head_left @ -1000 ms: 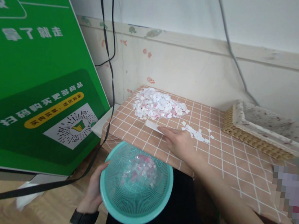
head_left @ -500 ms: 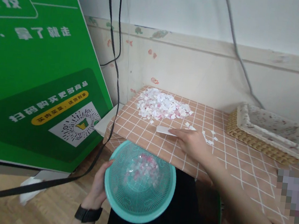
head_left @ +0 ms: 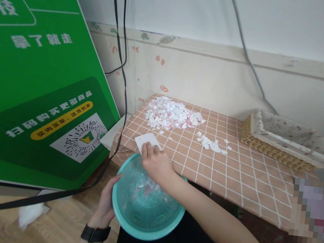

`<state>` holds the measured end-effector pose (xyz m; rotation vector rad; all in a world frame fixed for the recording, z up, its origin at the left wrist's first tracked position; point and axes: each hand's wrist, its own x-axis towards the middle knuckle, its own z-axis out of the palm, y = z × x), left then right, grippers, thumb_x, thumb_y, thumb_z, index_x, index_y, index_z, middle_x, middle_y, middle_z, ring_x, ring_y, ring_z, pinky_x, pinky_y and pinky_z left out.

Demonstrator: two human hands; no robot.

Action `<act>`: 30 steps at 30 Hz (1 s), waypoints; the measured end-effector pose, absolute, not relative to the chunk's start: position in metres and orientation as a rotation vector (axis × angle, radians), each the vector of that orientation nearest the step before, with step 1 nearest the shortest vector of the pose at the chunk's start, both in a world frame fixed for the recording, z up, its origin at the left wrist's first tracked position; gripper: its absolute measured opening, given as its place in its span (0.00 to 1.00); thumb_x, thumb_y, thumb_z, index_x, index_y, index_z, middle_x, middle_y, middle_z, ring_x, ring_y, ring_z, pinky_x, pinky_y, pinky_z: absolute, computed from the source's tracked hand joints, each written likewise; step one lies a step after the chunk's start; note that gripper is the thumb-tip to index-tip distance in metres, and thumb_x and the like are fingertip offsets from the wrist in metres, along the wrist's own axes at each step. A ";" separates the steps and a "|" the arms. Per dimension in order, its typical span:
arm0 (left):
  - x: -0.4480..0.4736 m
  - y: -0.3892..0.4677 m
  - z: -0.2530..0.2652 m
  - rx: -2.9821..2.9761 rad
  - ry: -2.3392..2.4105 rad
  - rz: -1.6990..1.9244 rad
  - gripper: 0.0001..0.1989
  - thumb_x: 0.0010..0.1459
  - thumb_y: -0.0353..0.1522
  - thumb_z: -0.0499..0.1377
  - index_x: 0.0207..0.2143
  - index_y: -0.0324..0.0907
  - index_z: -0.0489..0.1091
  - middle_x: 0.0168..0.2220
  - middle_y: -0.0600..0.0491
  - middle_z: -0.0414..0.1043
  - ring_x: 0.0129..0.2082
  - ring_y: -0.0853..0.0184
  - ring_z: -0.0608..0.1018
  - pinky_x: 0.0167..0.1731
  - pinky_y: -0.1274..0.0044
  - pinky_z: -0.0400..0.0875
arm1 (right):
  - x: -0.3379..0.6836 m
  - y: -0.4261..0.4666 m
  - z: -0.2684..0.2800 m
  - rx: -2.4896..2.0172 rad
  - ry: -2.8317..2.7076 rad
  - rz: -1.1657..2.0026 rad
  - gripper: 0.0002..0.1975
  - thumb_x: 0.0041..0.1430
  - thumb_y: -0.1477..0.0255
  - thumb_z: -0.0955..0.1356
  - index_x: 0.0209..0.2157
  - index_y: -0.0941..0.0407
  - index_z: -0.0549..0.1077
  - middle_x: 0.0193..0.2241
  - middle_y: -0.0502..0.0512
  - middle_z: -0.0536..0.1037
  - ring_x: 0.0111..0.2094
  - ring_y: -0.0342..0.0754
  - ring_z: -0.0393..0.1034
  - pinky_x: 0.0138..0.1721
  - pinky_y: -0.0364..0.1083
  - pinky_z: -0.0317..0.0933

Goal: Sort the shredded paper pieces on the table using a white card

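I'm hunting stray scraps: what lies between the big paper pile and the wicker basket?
The head view shows a smaller scatter of white scraps on checked cloth between pile and basket, slightly toward the camera.

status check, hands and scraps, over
Left hand grips colander. Right hand holds card at edge of table. Scraps in colander and on table. Right arm hides part of colander.

The colander [head_left: 142,234] is turquoise, the card [head_left: 147,138] white, the paper scraps [head_left: 171,114] white and pale pink. White grid lines cross the brown tabletop [head_left: 232,177]. A tan basket [head_left: 270,149] has a whitish, dark-flecked lining [head_left: 294,147]; the board [head_left: 38,69] at left is green.
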<state>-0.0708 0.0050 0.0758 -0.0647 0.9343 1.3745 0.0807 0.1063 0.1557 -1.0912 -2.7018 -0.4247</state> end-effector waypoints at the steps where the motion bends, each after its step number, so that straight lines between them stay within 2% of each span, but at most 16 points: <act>1: -0.070 0.005 0.077 -0.069 0.934 1.371 0.07 0.48 0.29 0.61 0.31 0.35 0.76 0.28 0.47 0.79 0.28 0.61 0.79 0.33 0.71 0.73 | 0.077 0.107 0.155 -1.121 -2.691 -0.427 0.20 0.60 0.80 0.56 0.53 0.71 0.60 0.50 0.77 0.68 0.40 0.56 0.70 0.28 0.51 0.68; 10: -0.068 0.006 0.083 -0.049 0.993 1.389 0.04 0.48 0.28 0.62 0.28 0.36 0.75 0.26 0.50 0.79 0.24 0.65 0.78 0.30 0.74 0.73 | 0.074 0.116 0.159 -1.453 -2.596 -0.402 0.22 0.58 0.81 0.57 0.53 0.73 0.61 0.48 0.80 0.68 0.36 0.56 0.72 0.27 0.51 0.67; 24: -0.068 0.003 0.086 -0.056 1.041 1.379 0.04 0.48 0.27 0.61 0.28 0.38 0.75 0.24 0.50 0.79 0.23 0.63 0.79 0.30 0.72 0.75 | 0.142 0.107 0.177 -1.828 -2.441 -0.263 0.22 0.58 0.80 0.56 0.55 0.63 0.60 0.51 0.73 0.68 0.37 0.53 0.73 0.30 0.48 0.66; 27: -0.069 0.003 0.085 -0.075 1.033 1.361 0.05 0.48 0.27 0.60 0.29 0.38 0.75 0.25 0.50 0.79 0.25 0.62 0.79 0.32 0.71 0.75 | 0.165 0.110 0.175 -1.931 -2.330 -0.266 0.22 0.57 0.79 0.58 0.55 0.60 0.61 0.46 0.68 0.73 0.31 0.51 0.73 0.29 0.48 0.63; 30: -0.070 0.003 0.083 -0.088 1.035 1.342 0.05 0.48 0.28 0.59 0.29 0.37 0.75 0.26 0.50 0.79 0.26 0.62 0.79 0.33 0.71 0.75 | 0.190 0.119 0.174 -2.010 -2.180 -0.259 0.22 0.57 0.76 0.58 0.54 0.56 0.63 0.36 0.61 0.77 0.29 0.52 0.72 0.30 0.48 0.61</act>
